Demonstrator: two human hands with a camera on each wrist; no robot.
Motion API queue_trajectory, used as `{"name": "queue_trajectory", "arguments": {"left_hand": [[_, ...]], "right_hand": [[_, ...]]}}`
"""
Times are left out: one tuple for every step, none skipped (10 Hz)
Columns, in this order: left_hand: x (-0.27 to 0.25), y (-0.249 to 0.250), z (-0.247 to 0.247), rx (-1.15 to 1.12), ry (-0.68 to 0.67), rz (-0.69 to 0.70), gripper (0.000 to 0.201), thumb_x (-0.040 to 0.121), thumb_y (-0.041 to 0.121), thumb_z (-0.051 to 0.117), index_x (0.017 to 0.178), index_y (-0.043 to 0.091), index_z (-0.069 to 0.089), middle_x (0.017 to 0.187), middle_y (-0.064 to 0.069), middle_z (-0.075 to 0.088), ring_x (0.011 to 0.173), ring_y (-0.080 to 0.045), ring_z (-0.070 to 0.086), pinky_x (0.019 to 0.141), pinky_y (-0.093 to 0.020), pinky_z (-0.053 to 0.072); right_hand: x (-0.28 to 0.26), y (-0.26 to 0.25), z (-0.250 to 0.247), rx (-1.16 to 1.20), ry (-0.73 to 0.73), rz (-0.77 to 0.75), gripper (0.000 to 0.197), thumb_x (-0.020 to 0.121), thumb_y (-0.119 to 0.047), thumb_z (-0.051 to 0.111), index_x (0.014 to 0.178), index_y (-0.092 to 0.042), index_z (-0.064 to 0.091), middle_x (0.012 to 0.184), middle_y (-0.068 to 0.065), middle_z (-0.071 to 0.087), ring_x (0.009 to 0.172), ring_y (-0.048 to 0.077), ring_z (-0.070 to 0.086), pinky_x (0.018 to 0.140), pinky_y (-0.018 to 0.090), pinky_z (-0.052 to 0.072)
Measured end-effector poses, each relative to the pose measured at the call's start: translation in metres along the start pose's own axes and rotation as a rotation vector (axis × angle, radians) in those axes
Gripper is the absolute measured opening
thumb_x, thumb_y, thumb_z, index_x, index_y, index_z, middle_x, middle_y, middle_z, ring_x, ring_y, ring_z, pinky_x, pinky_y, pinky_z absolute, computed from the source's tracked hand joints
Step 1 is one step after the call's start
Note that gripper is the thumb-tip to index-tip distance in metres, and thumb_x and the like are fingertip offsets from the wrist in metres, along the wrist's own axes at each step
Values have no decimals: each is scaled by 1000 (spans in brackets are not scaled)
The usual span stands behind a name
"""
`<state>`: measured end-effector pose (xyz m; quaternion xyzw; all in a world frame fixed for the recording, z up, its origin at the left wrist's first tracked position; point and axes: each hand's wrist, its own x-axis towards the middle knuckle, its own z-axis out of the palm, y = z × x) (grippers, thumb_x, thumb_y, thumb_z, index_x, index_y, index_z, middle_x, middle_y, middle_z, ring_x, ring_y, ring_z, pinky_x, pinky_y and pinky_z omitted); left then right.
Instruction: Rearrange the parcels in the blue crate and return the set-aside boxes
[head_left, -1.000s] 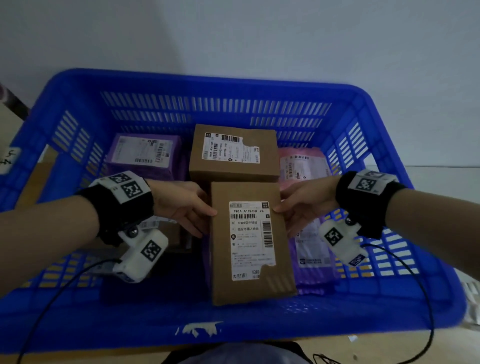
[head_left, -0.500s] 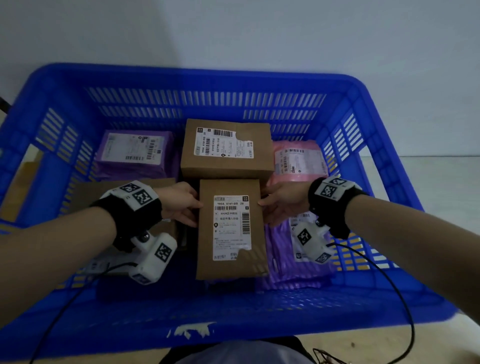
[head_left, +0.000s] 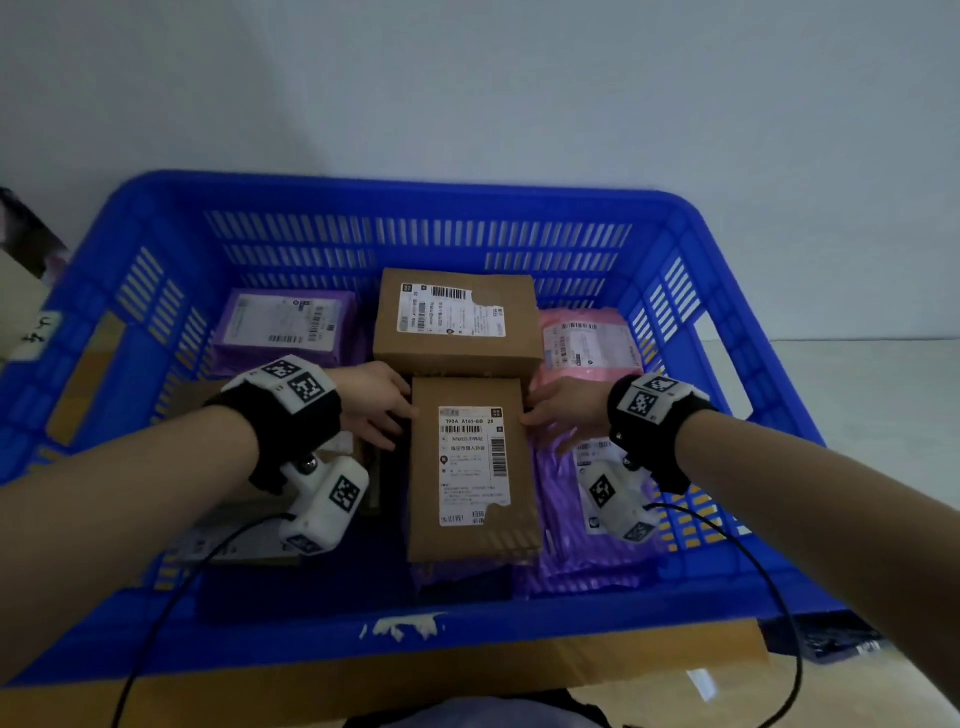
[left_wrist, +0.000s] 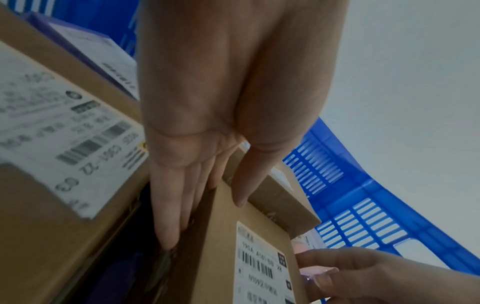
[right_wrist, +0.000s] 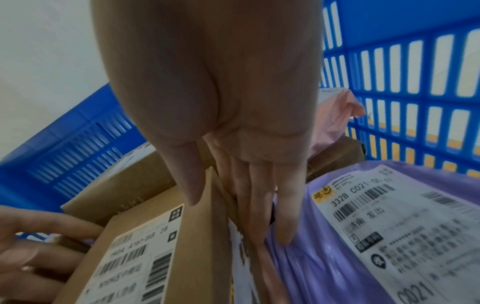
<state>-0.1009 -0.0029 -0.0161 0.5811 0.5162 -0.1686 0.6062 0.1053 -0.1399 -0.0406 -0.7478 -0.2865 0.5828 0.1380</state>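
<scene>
A: Status on the crate (head_left: 691, 218)?

B: Blue, slotted walls, sitting on a tan surface against a pale wall. Parcels inside. Long box (head_left: 470, 467) in the middle, label up, running front to back.

A: Hands?

B: Both on that box, one per long side, near its far end. Left hand (head_left: 371, 402): fingers (left_wrist: 168, 205) straight down the left face, thumb laid on the top edge. Right hand (head_left: 563, 415): mirrored, fingers (right_wrist: 259, 201) straight down the right face, thumb over the top edge. So flat-fingered clamp from both sides with thumbs hooked on top, not a curled grip.

A: Is the box down or lifted?

B: Can't tell if it's bearing on what's under it. Its near end lies over purple material.

A: Neighbours?

B: Second box (head_left: 457, 319) at the back, butted against the long box's far end, label up. Purple parcel (head_left: 285, 325) back left. Pink bag (head_left: 587, 340) back right. Purple bag (head_left: 587, 530) just right of the long box; the right fingertips touch its wrinkled film. Flat box (head_left: 244, 540) on the left under the left forearm, label up, mostly hidden in the head view.

A: Anything else?

B: White scuff on the crate's near rim. Wrist cameras with tag markers on both arms, cables trailing.
</scene>
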Motion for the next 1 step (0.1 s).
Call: {"name": "queue_trajectory", "arguments": {"left_hand": [[-10,4,-6,44,34,67,51,92,3,54,140,9,38,136,-18,50,125,-34,50,86,-39,50]], "right_hand": [[-9,-6,-4,-24,65,-26,28,93,-15,56,118,-4,59,87,8,61,67,14,56,68,30,52]]}}
